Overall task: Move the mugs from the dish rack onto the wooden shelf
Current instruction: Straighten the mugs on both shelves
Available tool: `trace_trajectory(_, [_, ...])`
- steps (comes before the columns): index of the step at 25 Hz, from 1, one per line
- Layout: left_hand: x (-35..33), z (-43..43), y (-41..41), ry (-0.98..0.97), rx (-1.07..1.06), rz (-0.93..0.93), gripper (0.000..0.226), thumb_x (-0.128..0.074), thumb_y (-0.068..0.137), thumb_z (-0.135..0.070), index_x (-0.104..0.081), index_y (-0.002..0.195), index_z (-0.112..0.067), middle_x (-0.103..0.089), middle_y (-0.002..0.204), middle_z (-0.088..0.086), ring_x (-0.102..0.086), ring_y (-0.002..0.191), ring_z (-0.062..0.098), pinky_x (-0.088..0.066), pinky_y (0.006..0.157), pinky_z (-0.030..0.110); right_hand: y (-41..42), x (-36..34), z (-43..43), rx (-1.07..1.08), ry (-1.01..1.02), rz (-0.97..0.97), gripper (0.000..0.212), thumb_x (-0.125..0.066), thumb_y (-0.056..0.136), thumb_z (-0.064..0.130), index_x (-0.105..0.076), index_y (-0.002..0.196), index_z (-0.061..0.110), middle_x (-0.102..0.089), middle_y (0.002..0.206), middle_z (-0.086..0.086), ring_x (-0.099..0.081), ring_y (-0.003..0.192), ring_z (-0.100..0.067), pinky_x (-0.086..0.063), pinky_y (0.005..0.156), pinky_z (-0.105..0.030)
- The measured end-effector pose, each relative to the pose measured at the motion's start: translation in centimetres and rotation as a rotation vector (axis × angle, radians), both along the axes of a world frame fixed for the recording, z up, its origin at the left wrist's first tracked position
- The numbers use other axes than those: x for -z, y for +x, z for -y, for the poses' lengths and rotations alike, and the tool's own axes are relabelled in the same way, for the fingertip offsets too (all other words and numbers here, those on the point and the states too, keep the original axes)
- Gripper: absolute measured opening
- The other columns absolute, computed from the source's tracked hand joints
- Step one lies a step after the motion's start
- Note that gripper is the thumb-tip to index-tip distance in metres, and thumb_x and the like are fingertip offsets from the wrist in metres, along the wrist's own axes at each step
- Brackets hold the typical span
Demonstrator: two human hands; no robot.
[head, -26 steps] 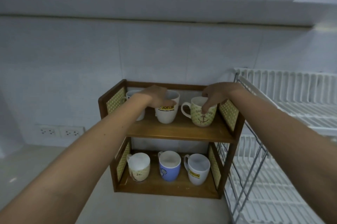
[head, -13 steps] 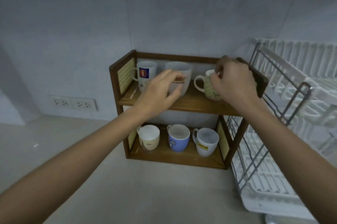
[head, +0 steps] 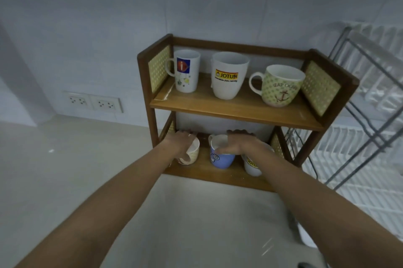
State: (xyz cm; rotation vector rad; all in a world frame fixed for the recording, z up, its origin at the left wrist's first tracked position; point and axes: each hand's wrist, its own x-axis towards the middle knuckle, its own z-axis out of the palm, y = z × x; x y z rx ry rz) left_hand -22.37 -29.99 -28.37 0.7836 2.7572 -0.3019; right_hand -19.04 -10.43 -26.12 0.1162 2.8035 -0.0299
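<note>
Wooden shelf (head: pixel 235 113) fully stocked | L hand (head: pixel 180 143) cupped over cream mug (head: pixel 192 154), R hand (head: pixel 237 143) spread flat on blue mug (head: pixel 221 157) | risk: mug tipped/knocked vs neighbour under low shelf.

Dim, bluish light — soft blur, wide-angle warp

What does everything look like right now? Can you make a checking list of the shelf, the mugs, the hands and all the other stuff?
Surface: pale counter, bare where visible.
Job's things: wooden shelf holds six mugs; top tier has three upright; dish rack shows no mugs.
Clutter: nothing seen.
Hands: left hand on the cream mug; right hand over the blue mug.
Cables: nothing seen.
Surroundings: tiled wall, wall sockets.
</note>
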Motion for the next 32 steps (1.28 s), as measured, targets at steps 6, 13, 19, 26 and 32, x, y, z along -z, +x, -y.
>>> trace_trajectory(6, [1.3,-0.2,-2.1,0.038,-0.018,0.073,0.099,-0.074,0.078,-0.039,-0.013,0.153,-0.021,-0.026,0.157,0.008,-0.033,0.140,0.029,-0.039,0.109,0.045,-2.1,2.3,0.4,-0.053,0.055,0.008,0.081,-0.061,0.063,0.073,-0.052,0.120,0.016,-0.059,0.115,-0.006,-0.055,0.103,-0.026,-0.044,0.084,-0.037])
trace_trajectory(13, [2.4,-0.7,-2.8,0.077,-0.084,-0.008,0.089,-0.069,0.079,-0.050,-0.024,0.150,-0.021,-0.037,0.152,0.009,-0.044,0.132,0.030,-0.044,0.104,0.044,-2.6,2.4,-0.9,-0.234,-0.009,0.000,0.088,-0.072,0.065,0.054,-0.037,0.139,0.022,-0.054,0.128,-0.009,-0.054,0.108,-0.027,-0.047,0.080,-0.035])
trace_trajectory(19, [1.9,-1.5,-2.3,0.042,-0.125,0.079,0.107,-0.065,0.078,-0.058,0.000,0.153,-0.020,-0.005,0.162,0.014,-0.012,0.147,0.033,-0.022,0.116,0.048,-2.2,1.1,-2.4,-0.152,-0.177,0.158,0.102,-0.072,0.070,0.056,-0.016,0.149,0.026,-0.030,0.153,-0.003,-0.041,0.126,-0.025,-0.037,0.103,-0.041])
trace_trajectory(26, [1.7,-7.6,-0.7,0.299,0.081,0.103,0.098,-0.059,0.083,-0.059,-0.009,0.153,-0.012,-0.019,0.160,0.010,-0.022,0.145,0.028,-0.018,0.117,0.046,-0.7,0.4,-8.6,0.113,0.157,0.268,0.103,-0.062,0.060,0.077,-0.039,0.140,0.016,-0.041,0.145,-0.011,-0.039,0.131,-0.033,-0.037,0.104,-0.043])
trace_trajectory(32, [2.9,-8.7,-0.1,0.314,0.003,0.023,0.099,-0.064,0.081,-0.055,-0.015,0.150,-0.004,-0.038,0.150,0.018,-0.041,0.133,0.033,-0.029,0.111,0.044,-0.2,1.8,-9.4,0.059,0.034,0.193,0.094,-0.072,0.059,0.059,-0.037,0.139,0.022,-0.047,0.140,-0.007,-0.050,0.118,-0.029,-0.049,0.093,-0.042])
